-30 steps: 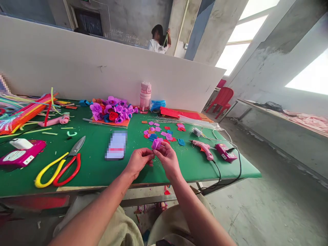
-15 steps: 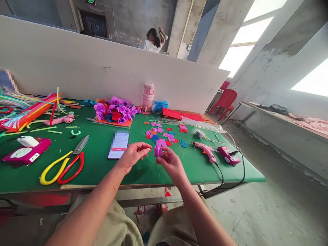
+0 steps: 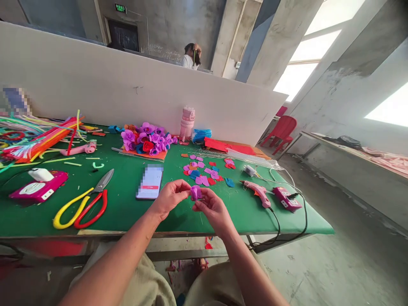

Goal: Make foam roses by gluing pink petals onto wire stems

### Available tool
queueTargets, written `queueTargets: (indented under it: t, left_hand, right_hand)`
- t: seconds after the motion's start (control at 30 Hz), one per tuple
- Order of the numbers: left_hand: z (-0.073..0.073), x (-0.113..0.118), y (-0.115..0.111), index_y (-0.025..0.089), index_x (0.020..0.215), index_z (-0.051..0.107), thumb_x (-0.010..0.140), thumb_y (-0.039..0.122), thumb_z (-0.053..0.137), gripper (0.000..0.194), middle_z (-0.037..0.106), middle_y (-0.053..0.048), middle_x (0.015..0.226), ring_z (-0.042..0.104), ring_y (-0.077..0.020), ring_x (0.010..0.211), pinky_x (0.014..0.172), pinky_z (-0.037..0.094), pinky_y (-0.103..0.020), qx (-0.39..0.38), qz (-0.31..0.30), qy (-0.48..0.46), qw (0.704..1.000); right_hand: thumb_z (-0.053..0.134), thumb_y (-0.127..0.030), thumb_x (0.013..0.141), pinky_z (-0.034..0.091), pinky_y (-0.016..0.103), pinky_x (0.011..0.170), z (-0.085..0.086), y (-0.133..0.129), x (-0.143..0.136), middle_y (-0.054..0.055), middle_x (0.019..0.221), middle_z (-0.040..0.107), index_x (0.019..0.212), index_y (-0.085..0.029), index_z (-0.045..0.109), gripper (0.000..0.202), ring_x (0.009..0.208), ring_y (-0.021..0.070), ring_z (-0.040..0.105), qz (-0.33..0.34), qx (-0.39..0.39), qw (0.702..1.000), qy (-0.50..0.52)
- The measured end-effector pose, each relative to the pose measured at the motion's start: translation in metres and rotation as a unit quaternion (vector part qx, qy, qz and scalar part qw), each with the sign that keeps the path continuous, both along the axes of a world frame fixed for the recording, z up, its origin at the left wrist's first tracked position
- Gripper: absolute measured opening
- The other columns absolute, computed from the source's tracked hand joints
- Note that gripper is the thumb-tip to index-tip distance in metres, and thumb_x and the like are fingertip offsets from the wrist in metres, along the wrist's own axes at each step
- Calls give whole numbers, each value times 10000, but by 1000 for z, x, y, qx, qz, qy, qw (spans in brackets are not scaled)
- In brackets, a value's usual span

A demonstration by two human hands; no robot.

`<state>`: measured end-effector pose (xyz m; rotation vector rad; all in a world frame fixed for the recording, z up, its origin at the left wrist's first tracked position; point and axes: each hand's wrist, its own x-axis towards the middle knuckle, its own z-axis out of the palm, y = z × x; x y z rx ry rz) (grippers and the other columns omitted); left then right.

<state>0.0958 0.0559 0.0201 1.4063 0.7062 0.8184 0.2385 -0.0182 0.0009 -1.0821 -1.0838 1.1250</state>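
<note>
Between my hands, above the green table, is a small purple paper flower (image 3: 195, 193) with curled petals. My right hand (image 3: 213, 208) holds it from the right between thumb and fingers. From the left, the pinched fingertips of my left hand (image 3: 174, 196) meet the flower's edge. Just behind lie loose purple, red and blue paper petals (image 3: 202, 180). A phone (image 3: 149, 182) with a lit screen lies beside my left hand. To the right of my hands rests a pink glue gun (image 3: 259, 193).
Scissors (image 3: 85, 199) with yellow and red handles lie left, near a magenta power strip (image 3: 40, 187). Finished paper flowers (image 3: 148, 138) and a pink bottle (image 3: 187, 124) stand at the back. Another power strip (image 3: 287, 199) and cords sit right. A person (image 3: 191, 56) is beyond the white partition (image 3: 95, 80).
My left hand has moved right, and its fingertips now meet the purple flower, where before there was a gap. The view has shifted slightly. The person behind has lowered the raised hand.
</note>
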Motion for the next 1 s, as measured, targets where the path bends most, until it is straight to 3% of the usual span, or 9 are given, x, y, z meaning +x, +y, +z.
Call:
queueTargets:
  t: [0.23,1.0]
  left_hand:
    - [0,0,-1,160,740,613,680,260,627,117,611,-3,664,526,-126,648,592,371,-234,3,5,2,1000]
    - [-3,3,-1,163,712,613,676,261,634,107,573,7,642,477,-109,602,566,366,-223,4,28,6,1000]
  right_hand:
    - [680,-286,724,499,258,669,1,-1,-2,13,909,644,975,-217,611,269,668,111,598,2,2,1000,19]
    - [705,-328,700,520,334,753,-8,-1,1,20,834,686,937,-220,678,262,713,171,643,-33,-16,999,28]
